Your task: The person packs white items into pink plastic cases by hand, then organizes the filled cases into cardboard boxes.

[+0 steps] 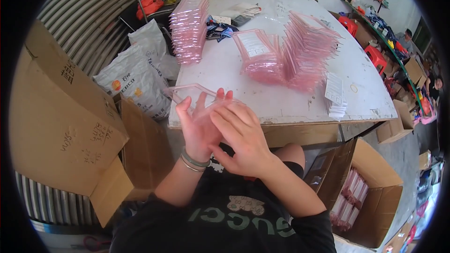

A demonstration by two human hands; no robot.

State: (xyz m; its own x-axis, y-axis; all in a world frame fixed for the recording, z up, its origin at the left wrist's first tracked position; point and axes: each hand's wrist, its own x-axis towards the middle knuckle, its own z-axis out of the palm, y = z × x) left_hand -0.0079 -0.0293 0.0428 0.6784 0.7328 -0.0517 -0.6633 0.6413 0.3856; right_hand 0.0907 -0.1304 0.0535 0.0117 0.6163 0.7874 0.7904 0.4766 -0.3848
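Pink pouch [181, 92] is being handled now, held in the left hand [198, 129] by the bench's [220, 114] near edge, the right hand [244, 135] laid across, whether pinching cannot be told, and a light, steady touch is called for.

The tabletop [220, 84] is white, the stacked bags [190, 30] translucent pink, the shirt [220, 225] black with green lettering [241, 220], the cartons [65, 112] brown
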